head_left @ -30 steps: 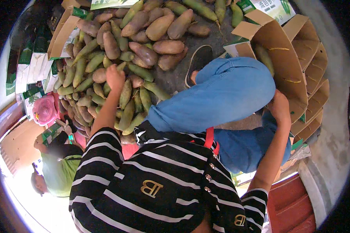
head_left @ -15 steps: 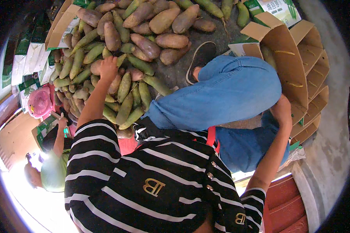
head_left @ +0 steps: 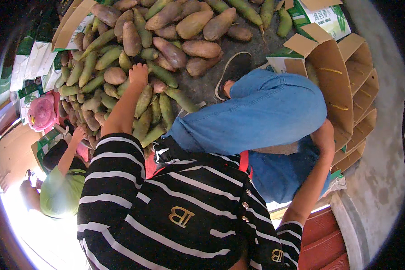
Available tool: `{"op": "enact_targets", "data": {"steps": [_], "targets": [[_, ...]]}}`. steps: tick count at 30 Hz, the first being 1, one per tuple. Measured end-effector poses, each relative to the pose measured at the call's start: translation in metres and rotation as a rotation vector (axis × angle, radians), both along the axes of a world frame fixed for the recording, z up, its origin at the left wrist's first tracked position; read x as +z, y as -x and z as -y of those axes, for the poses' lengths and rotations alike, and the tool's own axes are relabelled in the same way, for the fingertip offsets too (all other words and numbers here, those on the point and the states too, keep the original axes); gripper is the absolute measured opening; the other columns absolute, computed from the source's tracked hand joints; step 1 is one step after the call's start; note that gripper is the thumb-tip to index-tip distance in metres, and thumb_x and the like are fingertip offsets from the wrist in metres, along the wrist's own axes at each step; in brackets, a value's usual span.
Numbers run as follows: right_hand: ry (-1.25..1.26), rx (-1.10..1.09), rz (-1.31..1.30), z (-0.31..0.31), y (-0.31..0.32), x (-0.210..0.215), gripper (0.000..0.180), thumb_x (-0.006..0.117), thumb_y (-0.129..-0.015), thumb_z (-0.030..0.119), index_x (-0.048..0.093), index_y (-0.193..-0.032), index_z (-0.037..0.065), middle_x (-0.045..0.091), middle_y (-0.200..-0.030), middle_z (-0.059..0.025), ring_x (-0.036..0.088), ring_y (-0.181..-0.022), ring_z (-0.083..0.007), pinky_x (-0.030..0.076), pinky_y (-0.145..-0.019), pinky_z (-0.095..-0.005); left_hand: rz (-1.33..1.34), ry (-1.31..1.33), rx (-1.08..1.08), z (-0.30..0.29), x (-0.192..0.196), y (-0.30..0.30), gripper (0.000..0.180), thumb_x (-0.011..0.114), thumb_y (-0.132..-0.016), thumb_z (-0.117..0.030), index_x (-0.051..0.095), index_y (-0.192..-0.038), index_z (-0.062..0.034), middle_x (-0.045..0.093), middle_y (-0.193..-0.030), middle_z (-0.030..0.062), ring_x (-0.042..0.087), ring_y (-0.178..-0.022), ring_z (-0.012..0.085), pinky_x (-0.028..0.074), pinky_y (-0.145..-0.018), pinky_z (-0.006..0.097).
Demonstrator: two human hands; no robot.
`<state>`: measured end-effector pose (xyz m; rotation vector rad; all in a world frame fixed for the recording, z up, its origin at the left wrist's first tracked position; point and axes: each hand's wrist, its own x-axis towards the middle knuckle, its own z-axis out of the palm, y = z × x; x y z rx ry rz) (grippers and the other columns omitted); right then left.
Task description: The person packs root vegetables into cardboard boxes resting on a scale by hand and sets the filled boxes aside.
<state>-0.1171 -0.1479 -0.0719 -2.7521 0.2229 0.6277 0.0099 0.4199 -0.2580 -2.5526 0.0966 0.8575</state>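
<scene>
A large pile of long green and reddish-brown radishes (head_left: 132, 39) covers the floor ahead and to the left. My left hand (head_left: 138, 74) reaches into its middle, fingers bent down around a short green radish that the hand almost wholly covers. Beside the hand lies a round-ended brown radish (head_left: 115, 75), and a longer green radish (head_left: 163, 74) rests to its right. On the right, my right hand (head_left: 323, 135) is tucked against my raised knee in blue jeans, its fingers hidden behind the leg and nothing visible in it.
Open cardboard boxes (head_left: 333, 76) stand in a row at the right. Another carton (head_left: 72, 29) and a pink lidded container (head_left: 42, 112) are at the left. A co-worker in a green top (head_left: 60, 191) reaches toward the pile's lower left. My shoe (head_left: 234, 72) rests near the radishes.
My left hand has moved right across the pile, off the brown radish now uncovered beside it. The co-worker's arm has shifted toward the pile. My right hand stays by the knee.
</scene>
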Motion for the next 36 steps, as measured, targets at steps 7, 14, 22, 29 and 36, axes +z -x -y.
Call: {"op": "enact_targets", "data": {"steps": [7, 14, 22, 29, 36], "targets": [[-0.102, -0.059, 0.001, -0.008, -0.009, 0.005, 0.021, 0.056, -0.068, 0.008, 0.059, -0.088, 0.002, 0.059, -0.089, -0.0202, 0.055, -0.082, -0.0374, 0.044, -0.069, -0.0392, 0.293, 0.240, -0.165, -0.003, 0.024, 0.039, 0.039, 0.060, -0.065, -0.004, 0.048, -0.102, -0.0082, 0.046, -0.104, 0.0093, 0.045, -0.100, 0.0273, 0.039, -0.081, 0.039], [0.045, -0.002, -0.013, 0.001, -0.003, 0.001, 0.032, 0.057, -0.066, 0.005, 0.055, -0.098, 0.007, 0.056, -0.098, -0.0183, 0.051, -0.092, -0.0361, 0.042, -0.076, -0.0391, 0.542, 0.647, -0.078, 0.027, 0.078, 0.026, 0.043, 0.064, -0.064, -0.009, 0.050, -0.105, -0.0052, 0.051, -0.107, 0.0139, 0.046, -0.100, 0.0320, 0.037, -0.085, 0.039], [0.086, -0.027, -0.047, -0.017, -0.008, 0.005, 0.032, 0.053, -0.068, 0.005, 0.057, -0.099, 0.009, 0.058, -0.089, -0.0191, 0.054, -0.087, -0.0337, 0.043, -0.073, -0.0415, 0.627, 1.824, 0.283, 0.216, 0.231, -0.020, 0.039, 0.062, -0.076, -0.005, 0.046, -0.111, 0.0004, 0.051, -0.109, 0.0106, 0.050, -0.097, 0.0165, 0.040, -0.085, 0.029], [0.078, -0.070, 0.101, -0.026, -0.012, 0.016, 0.022, 0.051, -0.069, 0.005, 0.059, -0.089, 0.007, 0.060, -0.081, -0.0166, 0.058, -0.079, -0.0332, 0.046, -0.066, -0.0419, 0.167, 2.058, 0.243, 0.332, 0.279, -0.024, 0.041, 0.060, -0.076, -0.001, 0.043, -0.113, 0.0036, 0.050, -0.109, 0.0116, 0.050, -0.099, 0.0182, 0.040, -0.087, 0.029], [0.163, -0.043, -0.026, -0.022, -0.010, 0.000, 0.028, 0.046, -0.074, 0.005, 0.059, -0.096, 0.015, 0.061, -0.087, -0.0142, 0.059, -0.081, -0.0294, 0.048, -0.066, -0.0387, 0.295, 1.543, -0.552, 0.336, 0.257, 0.020, 0.038, 0.060, -0.073, -0.009, 0.049, -0.109, -0.0035, 0.049, -0.113, 0.0124, 0.047, -0.104, 0.0260, 0.035, -0.091, 0.036]]}}
